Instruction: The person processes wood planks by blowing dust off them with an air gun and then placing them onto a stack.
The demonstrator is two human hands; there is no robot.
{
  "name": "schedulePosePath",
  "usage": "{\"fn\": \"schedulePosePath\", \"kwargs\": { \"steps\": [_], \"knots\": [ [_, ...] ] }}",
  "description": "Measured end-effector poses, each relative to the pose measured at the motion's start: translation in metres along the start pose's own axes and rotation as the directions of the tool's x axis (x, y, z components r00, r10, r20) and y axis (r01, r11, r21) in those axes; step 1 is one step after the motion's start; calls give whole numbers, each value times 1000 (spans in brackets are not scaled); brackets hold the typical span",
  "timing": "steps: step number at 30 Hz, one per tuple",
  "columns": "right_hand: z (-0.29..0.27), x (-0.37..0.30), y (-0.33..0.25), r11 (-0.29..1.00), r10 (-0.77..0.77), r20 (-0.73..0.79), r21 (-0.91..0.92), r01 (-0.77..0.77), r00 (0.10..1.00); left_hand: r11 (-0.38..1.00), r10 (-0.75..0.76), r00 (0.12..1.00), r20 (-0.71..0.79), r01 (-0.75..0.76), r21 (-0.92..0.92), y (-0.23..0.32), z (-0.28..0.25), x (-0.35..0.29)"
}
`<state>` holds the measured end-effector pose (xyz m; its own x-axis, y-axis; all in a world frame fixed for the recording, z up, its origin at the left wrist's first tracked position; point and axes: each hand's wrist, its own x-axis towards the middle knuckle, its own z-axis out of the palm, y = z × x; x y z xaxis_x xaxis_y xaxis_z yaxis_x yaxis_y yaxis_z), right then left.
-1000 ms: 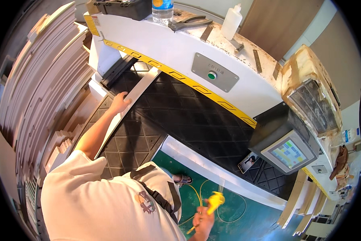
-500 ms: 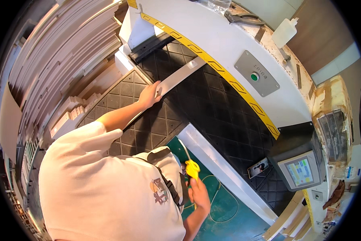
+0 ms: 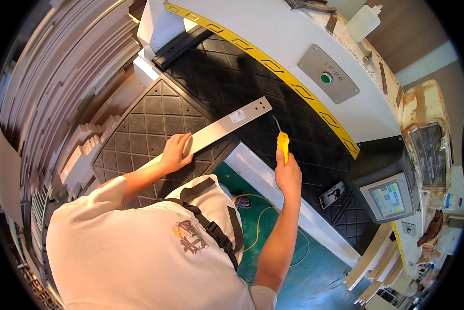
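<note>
My left hand (image 3: 176, 154) is closed around the edge of a long, narrow pale board (image 3: 214, 130). A small white label and several drilled holes show near the board's far end, which reaches out over the black ribbed mat (image 3: 242, 85). In my right hand (image 3: 288, 175) I hold a yellow air blow gun (image 3: 283, 144) upright, its thin bent nozzle close to the far end of the board but apart from it. A thin yellow hose (image 3: 259, 227) loops over the green floor below my right forearm.
A white machine body (image 3: 278, 36) with a yellow-marked edge and a green button (image 3: 326, 78) stands beyond the mat. At right are a touch screen (image 3: 388, 200) and a phone (image 3: 333, 195). A metal rail (image 3: 294, 201) borders the mat; stacked boards (image 3: 61, 88) fill the left side.
My left hand has drawn the board back toward me, bringing its drilled end into sight. My right hand has raised the air blow gun up and to the right, over the mat.
</note>
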<state>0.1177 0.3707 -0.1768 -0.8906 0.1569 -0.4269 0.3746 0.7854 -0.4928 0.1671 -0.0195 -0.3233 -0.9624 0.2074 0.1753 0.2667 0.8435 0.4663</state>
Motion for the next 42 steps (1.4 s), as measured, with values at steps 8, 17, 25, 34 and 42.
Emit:
{"fn": "schedulePosePath", "kwargs": {
  "steps": [8,17,25,34,42],
  "knots": [
    [1,-13,-6,993,27,-8,119,-25,1000,998,-18,999,-50,15,-60,29,61,93],
    [21,-65,16,982,134,-203,162,-102,970,990,24,999,-36,-29,-136,47,77,114],
    [35,-184,87,924,354,29,146,-354,935,929,325,920,217,-268,-255,77,64,34],
    [61,-339,162,916,393,-80,117,-383,916,804,594,683,424,-511,-303,119,76,-20],
    [107,-474,170,578,521,117,681,-450,846,554,801,270,534,-673,-490,181,75,-39]
  ]
}}
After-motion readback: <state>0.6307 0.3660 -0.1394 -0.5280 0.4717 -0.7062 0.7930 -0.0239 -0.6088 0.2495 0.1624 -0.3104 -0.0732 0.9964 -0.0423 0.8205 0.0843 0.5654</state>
